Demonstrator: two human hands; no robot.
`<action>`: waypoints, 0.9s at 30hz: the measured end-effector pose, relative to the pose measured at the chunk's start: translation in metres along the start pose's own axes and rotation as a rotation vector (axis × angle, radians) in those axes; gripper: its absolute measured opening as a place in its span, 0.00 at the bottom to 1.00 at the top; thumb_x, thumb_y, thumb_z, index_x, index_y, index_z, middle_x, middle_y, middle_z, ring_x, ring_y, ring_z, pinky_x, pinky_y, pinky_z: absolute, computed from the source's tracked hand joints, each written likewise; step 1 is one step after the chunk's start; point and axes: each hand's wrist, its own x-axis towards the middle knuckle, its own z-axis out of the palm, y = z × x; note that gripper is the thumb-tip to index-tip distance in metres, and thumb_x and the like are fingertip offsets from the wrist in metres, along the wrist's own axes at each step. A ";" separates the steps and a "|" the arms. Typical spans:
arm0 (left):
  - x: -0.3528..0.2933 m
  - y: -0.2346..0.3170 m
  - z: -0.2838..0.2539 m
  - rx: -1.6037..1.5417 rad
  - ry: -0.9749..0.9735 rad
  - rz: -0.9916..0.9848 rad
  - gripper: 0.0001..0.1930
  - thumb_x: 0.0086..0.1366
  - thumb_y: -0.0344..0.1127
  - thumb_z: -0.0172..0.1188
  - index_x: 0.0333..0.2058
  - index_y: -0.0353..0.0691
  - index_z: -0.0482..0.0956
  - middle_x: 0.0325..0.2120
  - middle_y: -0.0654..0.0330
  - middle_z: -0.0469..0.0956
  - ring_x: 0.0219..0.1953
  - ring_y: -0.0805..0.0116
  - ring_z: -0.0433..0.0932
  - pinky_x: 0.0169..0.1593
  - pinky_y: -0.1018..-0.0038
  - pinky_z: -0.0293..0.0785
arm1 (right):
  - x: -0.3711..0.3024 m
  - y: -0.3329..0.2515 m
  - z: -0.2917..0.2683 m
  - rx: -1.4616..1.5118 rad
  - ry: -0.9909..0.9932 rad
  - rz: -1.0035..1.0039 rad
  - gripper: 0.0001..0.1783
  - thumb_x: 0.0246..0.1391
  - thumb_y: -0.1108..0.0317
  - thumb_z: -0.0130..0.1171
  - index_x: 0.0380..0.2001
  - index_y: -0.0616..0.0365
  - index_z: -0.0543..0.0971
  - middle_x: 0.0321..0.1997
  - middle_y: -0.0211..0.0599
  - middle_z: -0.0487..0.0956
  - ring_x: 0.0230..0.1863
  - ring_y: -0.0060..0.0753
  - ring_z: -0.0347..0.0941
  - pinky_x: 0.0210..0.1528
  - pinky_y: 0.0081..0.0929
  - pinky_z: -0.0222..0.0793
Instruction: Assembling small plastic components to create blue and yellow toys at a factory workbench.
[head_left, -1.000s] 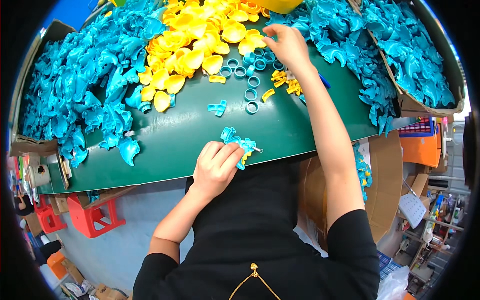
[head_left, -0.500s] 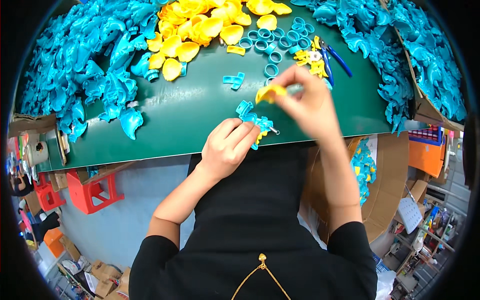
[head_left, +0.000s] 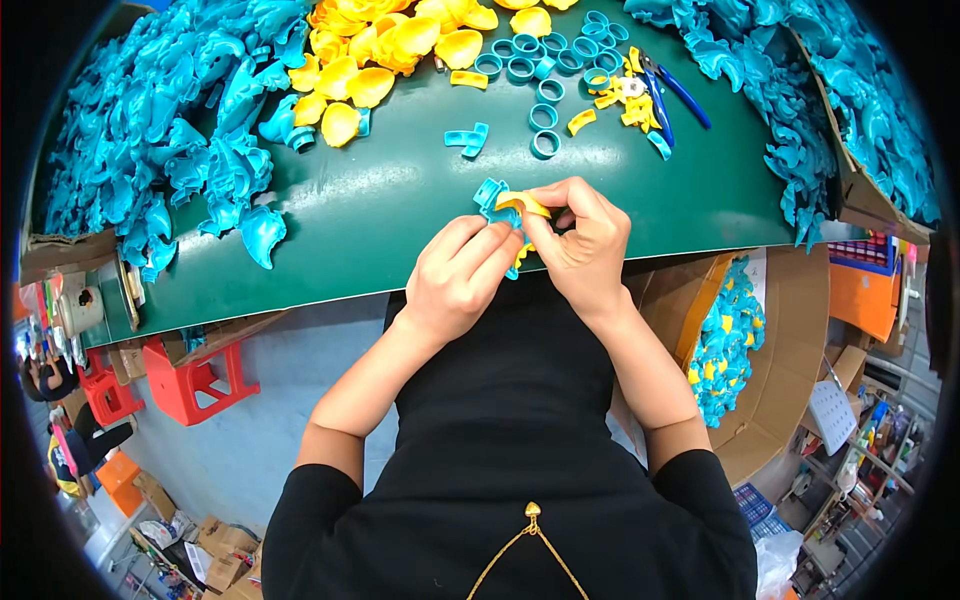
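Over the front edge of the green table [head_left: 370,215], my left hand [head_left: 458,275] is closed on a teal plastic part [head_left: 490,195] with a ring-like upper end. Below its fingers a toothed yellow piece [head_left: 523,258] shows on that part. My right hand [head_left: 580,240] pinches a curved yellow plastic piece [head_left: 524,203] and holds it against the teal part. The fingers hide most of where the two meet. A little beyond my hands lie a teal T-shaped bracket [head_left: 467,139] and several teal rings [head_left: 545,145].
Teal moulded pieces [head_left: 180,100] are heaped at left and right, with yellow shell-shaped pieces [head_left: 372,86] at the back. Blue-handled pliers [head_left: 684,98] lie beside small yellow parts [head_left: 632,92]. A cardboard box [head_left: 790,330] of teal-and-yellow pieces stands right; red stools [head_left: 200,385] stand left.
My right hand has come down and left, bringing the curved yellow piece onto the teal part. My left hand keeps its grip. The view has shifted slightly.
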 end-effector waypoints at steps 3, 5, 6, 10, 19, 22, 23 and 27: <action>-0.001 0.000 0.000 -0.010 0.000 0.002 0.13 0.48 0.24 0.65 0.36 0.33 0.82 0.36 0.58 0.80 0.38 0.61 0.79 0.41 0.69 0.80 | 0.000 -0.003 -0.002 0.029 0.015 0.030 0.11 0.43 0.76 0.69 0.24 0.60 0.74 0.25 0.38 0.79 0.26 0.40 0.78 0.27 0.32 0.71; -0.001 0.000 -0.001 -0.011 -0.008 0.002 0.13 0.48 0.24 0.65 0.36 0.33 0.82 0.36 0.58 0.80 0.39 0.61 0.79 0.41 0.69 0.80 | 0.000 -0.003 -0.008 -0.146 -0.086 0.050 0.09 0.46 0.77 0.70 0.26 0.61 0.76 0.27 0.37 0.83 0.25 0.28 0.79 0.27 0.23 0.71; 0.000 0.000 -0.002 -0.009 -0.012 0.006 0.13 0.48 0.24 0.65 0.36 0.33 0.82 0.36 0.58 0.80 0.39 0.61 0.79 0.41 0.69 0.80 | 0.002 -0.006 -0.009 -0.148 -0.085 0.052 0.09 0.46 0.77 0.70 0.26 0.61 0.76 0.27 0.37 0.83 0.25 0.28 0.79 0.27 0.23 0.71; -0.002 -0.001 -0.002 0.025 -0.027 0.015 0.13 0.48 0.25 0.65 0.36 0.33 0.82 0.36 0.58 0.80 0.38 0.61 0.78 0.41 0.70 0.80 | 0.014 -0.007 -0.014 -0.152 -0.183 -0.041 0.10 0.46 0.77 0.69 0.24 0.62 0.75 0.25 0.38 0.82 0.24 0.29 0.79 0.27 0.25 0.72; 0.004 -0.001 0.000 0.012 -0.043 0.030 0.14 0.47 0.25 0.66 0.36 0.34 0.81 0.38 0.58 0.78 0.37 0.61 0.77 0.40 0.70 0.80 | 0.010 -0.019 -0.029 -0.163 -0.300 0.120 0.10 0.51 0.71 0.71 0.34 0.64 0.82 0.29 0.40 0.84 0.26 0.27 0.81 0.27 0.23 0.75; -0.009 -0.003 0.007 0.085 0.121 -0.012 0.28 0.47 0.31 0.73 0.49 0.36 0.76 0.49 0.55 0.73 0.39 0.62 0.77 0.41 0.70 0.79 | 0.000 -0.015 -0.024 0.085 -0.298 0.178 0.09 0.56 0.76 0.65 0.41 0.65 0.82 0.41 0.44 0.84 0.35 0.32 0.83 0.35 0.25 0.79; -0.010 -0.002 0.006 -0.052 0.174 -0.077 0.38 0.46 0.36 0.77 0.55 0.38 0.69 0.54 0.54 0.69 0.40 0.62 0.77 0.40 0.70 0.79 | 0.001 -0.013 -0.029 0.061 -0.277 0.176 0.09 0.56 0.76 0.65 0.41 0.65 0.82 0.41 0.44 0.84 0.35 0.32 0.83 0.35 0.25 0.79; 0.023 0.022 -0.040 -1.336 0.017 -0.815 0.51 0.56 0.71 0.63 0.63 0.36 0.57 0.62 0.50 0.62 0.38 0.63 0.78 0.37 0.72 0.77 | 0.017 -0.013 -0.058 0.173 -0.255 0.011 0.11 0.55 0.78 0.65 0.42 0.64 0.82 0.43 0.43 0.85 0.38 0.37 0.84 0.41 0.29 0.80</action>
